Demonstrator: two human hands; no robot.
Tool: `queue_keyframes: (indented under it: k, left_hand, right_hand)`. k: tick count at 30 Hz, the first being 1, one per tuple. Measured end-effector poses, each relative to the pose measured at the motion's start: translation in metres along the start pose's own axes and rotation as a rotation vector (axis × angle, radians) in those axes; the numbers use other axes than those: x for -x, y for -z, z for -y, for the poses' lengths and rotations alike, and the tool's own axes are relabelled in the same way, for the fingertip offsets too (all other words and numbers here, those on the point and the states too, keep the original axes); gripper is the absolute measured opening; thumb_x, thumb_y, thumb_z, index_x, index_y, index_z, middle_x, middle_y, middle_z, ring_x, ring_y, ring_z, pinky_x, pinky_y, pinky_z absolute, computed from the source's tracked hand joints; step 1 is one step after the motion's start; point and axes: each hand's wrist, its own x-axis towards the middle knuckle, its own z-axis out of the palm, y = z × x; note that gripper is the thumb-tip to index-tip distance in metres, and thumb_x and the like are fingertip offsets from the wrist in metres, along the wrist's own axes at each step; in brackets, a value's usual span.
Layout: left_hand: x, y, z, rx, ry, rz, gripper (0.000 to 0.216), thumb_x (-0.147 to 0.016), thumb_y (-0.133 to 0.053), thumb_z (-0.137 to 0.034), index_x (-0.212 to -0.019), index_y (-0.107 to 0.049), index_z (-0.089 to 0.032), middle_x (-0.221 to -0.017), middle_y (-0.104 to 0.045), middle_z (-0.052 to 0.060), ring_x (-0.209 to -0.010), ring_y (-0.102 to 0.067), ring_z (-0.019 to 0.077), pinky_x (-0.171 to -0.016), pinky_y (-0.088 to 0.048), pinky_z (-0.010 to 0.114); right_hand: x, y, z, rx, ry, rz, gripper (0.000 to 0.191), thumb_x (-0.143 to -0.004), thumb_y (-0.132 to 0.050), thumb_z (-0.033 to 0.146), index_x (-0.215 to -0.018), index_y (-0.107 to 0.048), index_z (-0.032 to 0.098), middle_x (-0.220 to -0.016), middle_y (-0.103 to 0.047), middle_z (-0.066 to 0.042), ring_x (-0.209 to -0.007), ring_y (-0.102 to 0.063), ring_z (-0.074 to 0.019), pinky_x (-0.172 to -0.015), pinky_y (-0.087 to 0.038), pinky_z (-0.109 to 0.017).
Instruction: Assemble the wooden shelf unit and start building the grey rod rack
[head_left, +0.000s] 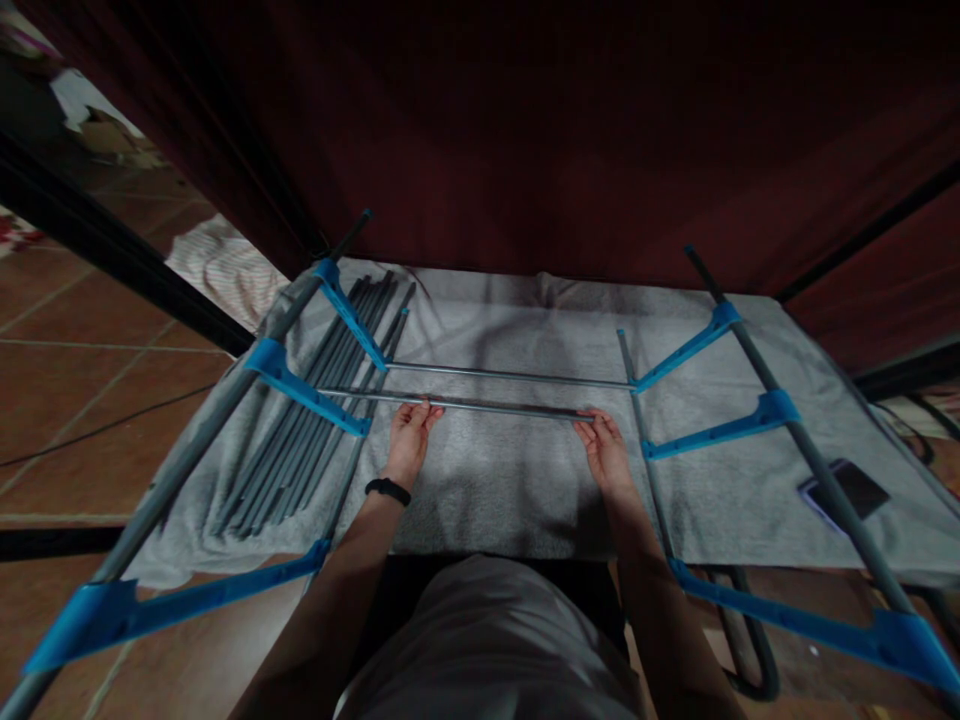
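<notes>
My left hand (411, 436) pinches a thin grey metal rod (510, 409) left of its middle, and my right hand (602, 446) grips it near its right end. The rod lies crosswise between two upright frames, its left end reaching over a blue plastic bracket (315, 396). Just beyond it, another thin rod (510, 375) spans from the far left blue bracket (351, 318) to the far right blue bracket (686, 350). Nearest my right hand is a further blue bracket (720, 430) on the right pole (772, 375). A black band circles my left wrist.
Several loose grey tubes (307, 430) lie bundled at the left on the grey cloth (495, 500). A phone (847, 492) rests at the right, beyond the right pole. The left pole (202, 440) slants up beside the tubes. A dark red curtain (540, 140) hangs behind.
</notes>
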Motion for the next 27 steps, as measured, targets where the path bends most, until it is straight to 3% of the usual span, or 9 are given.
queue_keyframes:
  k: [17, 27]
  left_hand:
    - [-0.001, -0.0012, -0.0009, -0.041, 0.002, -0.023, 0.034, -0.067, -0.097, -0.035, -0.07, -0.065, -0.022, -0.078, -0.067, 0.0, -0.08, -0.068, 0.0154, -0.093, -0.061, 0.036]
    - [-0.0012, 0.0, -0.0004, -0.02, 0.005, -0.023, 0.038, -0.067, -0.099, -0.036, -0.07, -0.064, -0.02, -0.077, -0.066, -0.001, -0.08, -0.07, 0.0144, -0.093, -0.062, 0.036]
  right_hand:
    - [0.0014, -0.0005, 0.0004, 0.083, -0.013, 0.037, 0.026, -0.084, -0.082, 0.044, -0.105, -0.075, 0.031, -0.108, -0.078, 0.0, -0.091, -0.074, -0.0178, -0.102, -0.062, -0.04]
    - [0.0005, -0.0008, -0.0049, 0.035, 0.037, -0.044, 0.021, -0.087, -0.08, 0.042, -0.101, -0.072, 0.029, -0.103, -0.075, -0.001, -0.084, -0.073, -0.0168, -0.097, -0.063, -0.038]
